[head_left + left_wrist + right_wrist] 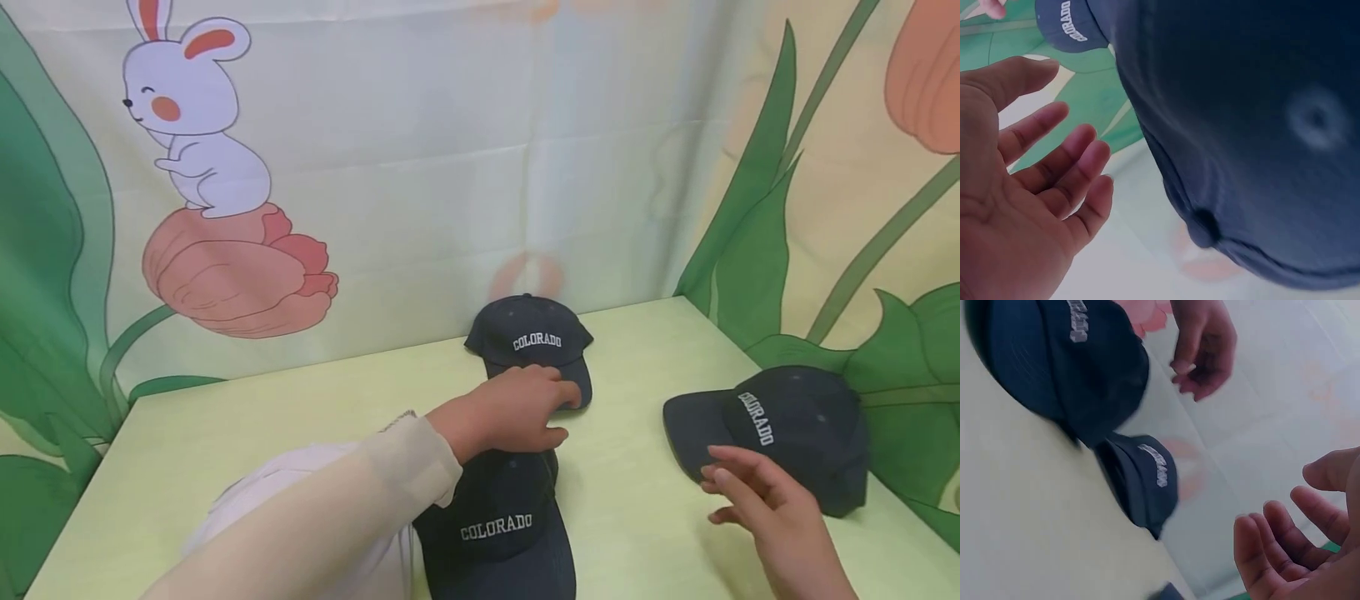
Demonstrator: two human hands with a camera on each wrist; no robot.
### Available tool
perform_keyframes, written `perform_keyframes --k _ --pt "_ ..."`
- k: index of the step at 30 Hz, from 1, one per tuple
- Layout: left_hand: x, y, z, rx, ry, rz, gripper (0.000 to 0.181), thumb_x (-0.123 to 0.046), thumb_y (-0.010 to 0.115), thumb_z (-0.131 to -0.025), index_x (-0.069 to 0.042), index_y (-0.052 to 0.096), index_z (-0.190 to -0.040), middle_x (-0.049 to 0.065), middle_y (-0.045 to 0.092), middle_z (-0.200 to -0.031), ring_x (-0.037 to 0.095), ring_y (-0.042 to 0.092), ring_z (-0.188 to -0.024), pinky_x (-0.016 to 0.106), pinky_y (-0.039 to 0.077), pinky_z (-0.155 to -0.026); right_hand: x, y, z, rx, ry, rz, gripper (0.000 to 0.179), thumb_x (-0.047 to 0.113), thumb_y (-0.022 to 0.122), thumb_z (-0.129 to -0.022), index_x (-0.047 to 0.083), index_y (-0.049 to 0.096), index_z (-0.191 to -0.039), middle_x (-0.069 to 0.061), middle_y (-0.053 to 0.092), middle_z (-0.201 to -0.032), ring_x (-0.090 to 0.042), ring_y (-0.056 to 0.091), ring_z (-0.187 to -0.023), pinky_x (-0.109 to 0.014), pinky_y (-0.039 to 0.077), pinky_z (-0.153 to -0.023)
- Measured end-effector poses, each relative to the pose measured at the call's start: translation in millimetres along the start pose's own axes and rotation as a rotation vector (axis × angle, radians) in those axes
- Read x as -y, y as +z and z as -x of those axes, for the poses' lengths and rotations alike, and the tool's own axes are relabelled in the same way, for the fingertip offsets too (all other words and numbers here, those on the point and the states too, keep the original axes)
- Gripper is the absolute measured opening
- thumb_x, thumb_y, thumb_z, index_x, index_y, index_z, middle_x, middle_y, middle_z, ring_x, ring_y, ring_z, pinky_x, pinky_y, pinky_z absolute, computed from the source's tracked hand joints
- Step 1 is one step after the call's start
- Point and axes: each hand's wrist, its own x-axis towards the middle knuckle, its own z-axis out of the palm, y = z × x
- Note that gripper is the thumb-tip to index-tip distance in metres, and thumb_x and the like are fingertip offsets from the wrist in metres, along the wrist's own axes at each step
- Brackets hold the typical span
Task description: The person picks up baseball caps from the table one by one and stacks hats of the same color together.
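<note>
Three dark navy caps lettered COLORADO lie on the table. My left hand (517,412) hovers above the front cap (498,533) with fingers loosely bent, overlapping the brim of the back cap (528,333) in the head view. Its palm (1010,187) holds nothing in the left wrist view, where a cap's crown (1241,125) looms close beside the fingers. On the right, my right hand (780,508) is in front of the third cap (806,442), its fingers loosely curved. The right wrist view shows that hand (1297,550) empty too.
A pale cloth-like thing (292,483) lies at the left, partly hidden by my left sleeve (337,508). The pale green table (630,367) meets a printed curtain (420,167) with a rabbit and flowers behind it and on the right.
</note>
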Motion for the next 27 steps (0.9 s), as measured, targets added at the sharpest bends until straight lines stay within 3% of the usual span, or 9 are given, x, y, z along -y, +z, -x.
perform_keyframes --k 5,12,22,27 --pt "-8.8 0.0 -8.4 0.010 -0.002 0.006 0.032 -0.032 0.060 -0.093 -0.018 0.060 -0.121 -0.001 0.060 -0.107 0.017 0.057 -0.097 0.034 0.049 -0.089 -2 -17 -7.6 -0.031 -0.139 -0.068 0.033 0.015 0.058 -0.097 0.006 0.056 -0.129 0.009 0.068 -0.106 -0.004 0.065 -0.096 -0.025 0.057 -0.071" --pt "-18.8 1.2 -20.8 0.017 -0.023 0.023 0.036 -0.032 0.058 -0.094 -0.016 0.060 -0.126 -0.001 0.063 -0.109 0.014 0.059 -0.096 0.027 0.051 -0.085 -4 -35 -18.5 -0.093 -0.196 -0.103 0.029 0.010 0.058 -0.097 0.009 0.059 -0.125 0.011 0.067 -0.105 -0.002 0.064 -0.092 -0.022 0.056 -0.068" --pt "-27.5 7.6 -35.6 0.006 -0.036 0.017 0.034 -0.030 0.060 -0.093 -0.016 0.061 -0.123 -0.001 0.065 -0.109 0.012 0.061 -0.095 0.024 0.052 -0.077 1 -55 -38.2 -0.292 -0.136 0.055 0.033 0.020 0.062 -0.095 0.007 0.060 -0.125 0.014 0.064 -0.104 0.001 0.061 -0.089 -0.014 0.053 -0.068" --pt "-32.0 11.0 -41.6 0.017 -0.037 0.002 0.033 -0.031 0.060 -0.092 -0.016 0.061 -0.122 -0.002 0.066 -0.108 0.011 0.062 -0.093 0.023 0.051 -0.076 2 -63 -46.9 -0.516 0.007 0.290 0.035 0.027 0.059 -0.096 0.014 0.061 -0.129 0.020 0.059 -0.102 0.007 0.054 -0.092 -0.007 0.045 -0.074"
